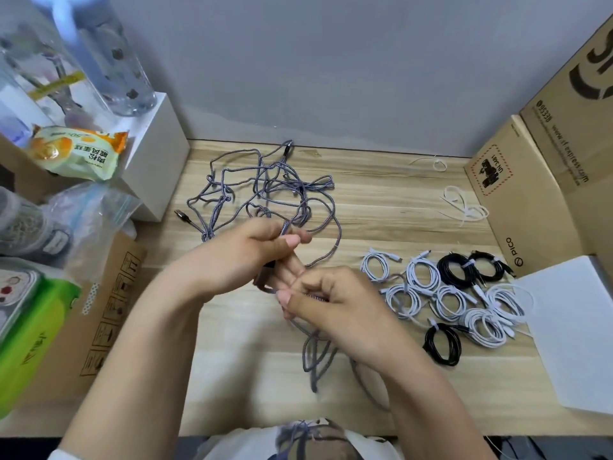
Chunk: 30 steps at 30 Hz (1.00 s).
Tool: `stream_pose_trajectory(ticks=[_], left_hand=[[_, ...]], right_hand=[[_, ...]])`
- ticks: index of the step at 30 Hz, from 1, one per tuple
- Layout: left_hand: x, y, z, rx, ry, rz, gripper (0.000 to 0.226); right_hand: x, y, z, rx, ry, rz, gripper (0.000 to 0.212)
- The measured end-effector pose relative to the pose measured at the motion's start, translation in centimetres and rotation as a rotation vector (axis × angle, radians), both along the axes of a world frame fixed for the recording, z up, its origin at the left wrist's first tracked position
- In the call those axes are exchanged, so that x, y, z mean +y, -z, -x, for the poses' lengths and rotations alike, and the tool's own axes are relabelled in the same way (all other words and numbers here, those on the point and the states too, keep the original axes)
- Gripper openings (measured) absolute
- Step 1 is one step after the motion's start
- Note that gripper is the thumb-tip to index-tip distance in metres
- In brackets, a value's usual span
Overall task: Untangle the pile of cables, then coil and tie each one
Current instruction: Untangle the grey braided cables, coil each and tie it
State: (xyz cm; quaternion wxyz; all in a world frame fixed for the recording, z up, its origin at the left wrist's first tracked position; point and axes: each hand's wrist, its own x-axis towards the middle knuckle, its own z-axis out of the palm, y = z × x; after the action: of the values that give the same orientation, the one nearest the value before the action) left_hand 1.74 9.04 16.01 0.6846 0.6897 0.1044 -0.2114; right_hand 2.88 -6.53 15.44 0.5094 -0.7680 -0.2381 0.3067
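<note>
Both hands work on a grey braided cable (265,190) above the wooden table (381,207).
Left hand (252,250) and right hand (331,300) pinch it with curled fingers; coiled tied cables (457,293) lie at right.

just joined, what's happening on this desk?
A person is sorting cables on a wooden desk. Both hands hold the same grey braided cable: the left hand grips a strand leading up to the tangled grey pile, while the right hand pinches a section whose loops hang toward the desk edge. To the right lie finished white coils and black coils, already tied. Loose white ties wait further back.
</note>
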Motion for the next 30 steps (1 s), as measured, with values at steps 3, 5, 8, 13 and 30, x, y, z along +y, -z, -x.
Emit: stream_pose_trajectory(ticks=[3,5,8,13,30], left_hand=[[0.8,-0.3,0.2,0.047,0.098,-0.071,0.023],[1.0,-0.4,0.0,0.063,0.184,-0.108,0.020],[0.5,-0.6,0.0,0.026,0.321,-0.161,0.016],[-0.6,-0.3,0.0,-0.128,0.305,0.072,0.037],[-0.4,-2.2,0.0,-0.142,-0.072,1.240,0.023]], right_hand=[[-0.3,-0.1,-0.1,-0.132,0.074,0.014,0.031],[-0.3,-0.3,-0.1,-0.142,0.097,-0.045,0.026],[0.0,-0.5,0.0,-0.088,0.113,-0.225,0.024],[0.0,-0.5,-0.5,-0.148,0.327,-0.344,0.017],[0.2,0.1,-1.3,0.083,0.212,-0.279,0.041]])
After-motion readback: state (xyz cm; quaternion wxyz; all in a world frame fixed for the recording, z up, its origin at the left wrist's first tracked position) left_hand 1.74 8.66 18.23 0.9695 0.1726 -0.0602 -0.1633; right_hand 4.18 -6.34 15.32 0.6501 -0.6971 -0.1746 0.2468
